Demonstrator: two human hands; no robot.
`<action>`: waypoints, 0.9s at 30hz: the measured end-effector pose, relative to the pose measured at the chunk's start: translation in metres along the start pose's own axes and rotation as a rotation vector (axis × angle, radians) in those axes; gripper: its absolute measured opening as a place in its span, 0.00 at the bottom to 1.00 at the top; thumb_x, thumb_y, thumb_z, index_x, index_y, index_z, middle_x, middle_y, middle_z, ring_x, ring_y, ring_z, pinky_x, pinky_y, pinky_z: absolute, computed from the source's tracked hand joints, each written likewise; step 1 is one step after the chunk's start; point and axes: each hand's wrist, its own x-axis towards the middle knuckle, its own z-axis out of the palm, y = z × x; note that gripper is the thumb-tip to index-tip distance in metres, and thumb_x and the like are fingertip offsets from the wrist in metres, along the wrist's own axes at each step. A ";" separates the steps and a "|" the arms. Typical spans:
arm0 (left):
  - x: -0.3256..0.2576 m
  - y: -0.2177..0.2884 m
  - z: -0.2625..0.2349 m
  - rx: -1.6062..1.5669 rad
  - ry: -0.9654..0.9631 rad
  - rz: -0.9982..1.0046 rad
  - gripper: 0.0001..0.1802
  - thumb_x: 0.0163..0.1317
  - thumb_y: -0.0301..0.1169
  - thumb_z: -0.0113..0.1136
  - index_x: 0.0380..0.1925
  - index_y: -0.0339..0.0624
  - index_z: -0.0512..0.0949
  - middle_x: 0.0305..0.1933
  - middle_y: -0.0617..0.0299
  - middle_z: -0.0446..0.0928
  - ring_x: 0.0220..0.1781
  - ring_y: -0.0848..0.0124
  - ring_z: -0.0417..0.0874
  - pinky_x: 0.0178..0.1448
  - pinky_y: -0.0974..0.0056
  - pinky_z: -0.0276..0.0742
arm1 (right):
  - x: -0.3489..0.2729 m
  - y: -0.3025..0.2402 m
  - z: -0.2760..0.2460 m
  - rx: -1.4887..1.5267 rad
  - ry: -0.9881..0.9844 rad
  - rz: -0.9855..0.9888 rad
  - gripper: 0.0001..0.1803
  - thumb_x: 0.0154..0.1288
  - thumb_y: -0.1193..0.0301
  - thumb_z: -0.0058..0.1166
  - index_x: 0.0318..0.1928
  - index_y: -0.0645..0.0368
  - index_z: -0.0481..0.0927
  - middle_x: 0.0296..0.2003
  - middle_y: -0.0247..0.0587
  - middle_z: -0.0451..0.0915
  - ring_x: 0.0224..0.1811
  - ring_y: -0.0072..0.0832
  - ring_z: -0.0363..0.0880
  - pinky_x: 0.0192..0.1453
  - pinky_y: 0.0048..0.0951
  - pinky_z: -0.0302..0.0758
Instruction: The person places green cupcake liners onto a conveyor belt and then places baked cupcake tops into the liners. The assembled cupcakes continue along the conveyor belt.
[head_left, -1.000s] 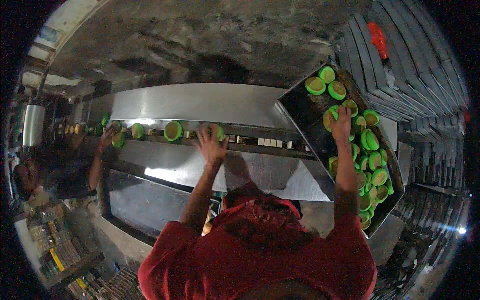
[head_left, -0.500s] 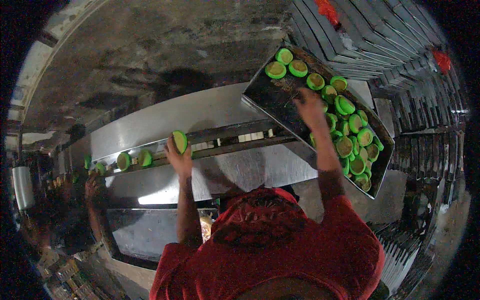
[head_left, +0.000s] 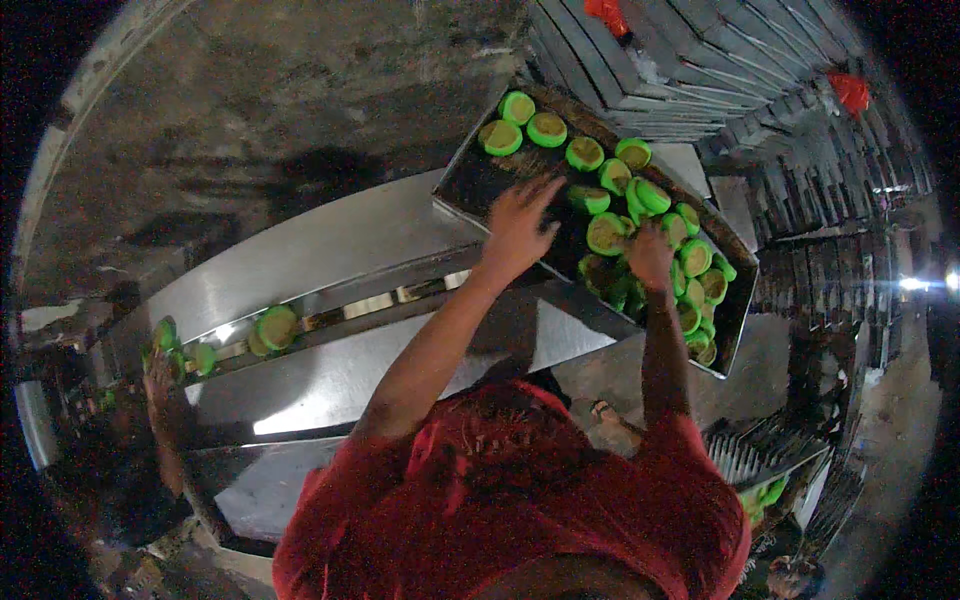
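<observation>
A dark metal tray [head_left: 470,185] holds many round green buns [head_left: 606,235] with flat tan-brown faces. Most are heaped in its right half, and a few lie along its far edge. My left hand [head_left: 520,225] hovers over the tray's left part, fingers spread, with nothing in it. Among the heaped buns, my right hand [head_left: 652,258] points downward with its fingers curled on one. The fingertips are partly hidden there. To the left, a conveyor channel [head_left: 420,292] between two steel strips carries several buns, including a leaning green bun [head_left: 277,327].
At the far left, a co-worker's hand [head_left: 160,378] is beside buns on the channel. Stacked dark metal trays [head_left: 690,60] rise behind and right of my tray, with a red scrap [head_left: 850,92] on them. More upright trays [head_left: 750,455] stand at the lower right.
My left hand has let go of a bun at the channel and moved right, over the tray. My right hand has moved nearer, into the heap. Buns on the channel have shifted left.
</observation>
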 end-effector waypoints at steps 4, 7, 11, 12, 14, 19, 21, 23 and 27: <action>0.085 -0.072 0.110 0.250 -0.526 0.208 0.42 0.52 0.36 0.69 0.69 0.56 0.65 0.76 0.55 0.58 0.74 0.48 0.60 0.72 0.40 0.59 | 0.028 -0.024 -0.003 0.010 -0.012 -0.062 0.41 0.56 0.39 0.60 0.63 0.48 0.72 0.56 0.53 0.77 0.66 0.60 0.65 0.64 0.60 0.68; 0.070 -0.073 0.123 0.127 -0.413 -0.027 0.31 0.53 0.35 0.66 0.60 0.51 0.72 0.63 0.52 0.72 0.64 0.51 0.73 0.64 0.44 0.69 | 0.033 -0.052 0.002 0.273 -0.104 -0.064 0.40 0.54 0.48 0.66 0.63 0.52 0.70 0.56 0.53 0.78 0.63 0.56 0.70 0.61 0.52 0.72; 0.009 -0.043 0.069 -0.257 0.022 -0.394 0.19 0.58 0.34 0.64 0.49 0.45 0.78 0.42 0.51 0.83 0.44 0.57 0.85 0.49 0.53 0.80 | 0.058 -0.003 0.058 0.541 0.010 -0.325 0.34 0.51 0.62 0.69 0.58 0.60 0.71 0.50 0.49 0.80 0.52 0.43 0.79 0.55 0.41 0.75; -0.024 -0.035 0.024 -0.432 0.116 -0.487 0.17 0.61 0.36 0.63 0.49 0.43 0.78 0.40 0.54 0.83 0.42 0.62 0.83 0.47 0.57 0.79 | 0.059 0.000 0.065 0.625 0.002 -0.347 0.33 0.52 0.63 0.69 0.57 0.60 0.71 0.49 0.48 0.80 0.51 0.41 0.79 0.54 0.40 0.75; -0.113 -0.087 -0.041 -0.513 0.394 -0.629 0.19 0.62 0.37 0.62 0.51 0.43 0.76 0.42 0.52 0.82 0.42 0.60 0.83 0.46 0.54 0.79 | 0.065 -0.008 0.071 0.934 0.072 -0.262 0.31 0.53 0.66 0.68 0.56 0.60 0.71 0.47 0.46 0.79 0.50 0.36 0.78 0.55 0.38 0.74; -0.398 -0.271 -0.260 0.716 0.507 -0.834 0.28 0.59 0.40 0.63 0.57 0.40 0.73 0.48 0.47 0.80 0.55 0.51 0.79 0.52 0.46 0.76 | 0.053 -0.119 -0.013 1.257 0.046 -0.296 0.30 0.57 0.66 0.67 0.59 0.57 0.71 0.52 0.43 0.76 0.54 0.36 0.74 0.61 0.37 0.69; -0.371 -0.271 -0.263 1.245 0.353 -1.212 0.26 0.58 0.39 0.64 0.56 0.42 0.75 0.50 0.47 0.79 0.55 0.51 0.78 0.54 0.46 0.75 | 0.042 -0.151 -0.017 1.159 0.199 -0.556 0.31 0.57 0.67 0.66 0.61 0.56 0.71 0.51 0.42 0.78 0.54 0.36 0.76 0.61 0.36 0.70; -0.316 -0.244 -0.259 1.487 0.360 -1.261 0.25 0.58 0.39 0.64 0.55 0.44 0.77 0.52 0.47 0.78 0.56 0.52 0.78 0.55 0.47 0.74 | -0.010 -0.200 -0.042 1.248 -0.086 -0.544 0.26 0.58 0.67 0.66 0.58 0.55 0.76 0.50 0.40 0.80 0.53 0.31 0.78 0.59 0.32 0.73; -0.195 -0.193 -0.212 0.940 0.551 -0.686 0.19 0.57 0.32 0.64 0.51 0.45 0.80 0.51 0.48 0.79 0.55 0.52 0.78 0.57 0.49 0.73 | -0.089 -0.295 0.020 1.101 0.097 -0.866 0.24 0.56 0.75 0.57 0.56 0.56 0.76 0.50 0.52 0.80 0.54 0.51 0.77 0.60 0.45 0.74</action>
